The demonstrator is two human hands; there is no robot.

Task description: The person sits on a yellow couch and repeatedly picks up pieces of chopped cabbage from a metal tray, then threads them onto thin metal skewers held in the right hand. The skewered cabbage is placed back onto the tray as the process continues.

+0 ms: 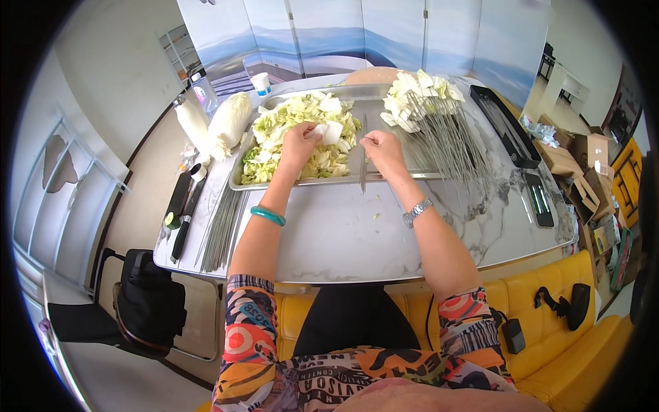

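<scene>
My left hand pinches a pale piece of cabbage leaf above a metal tray heaped with cut cabbage. To its right, my right hand has thumb and forefinger closed at thin metal skewers that lie across the tray's front rim. Its fingertips seem to grip one, though the fingers partly cover it. At the back right, cabbage pieces threaded on skewers are piled up, their bare metal shafts fanning toward me over the tray edge.
Loose skewers, a knife and a whole cabbage are on the left. Behind them stand a white bottle, a clear bottle and a paper cup. A black tray and a phone lie right.
</scene>
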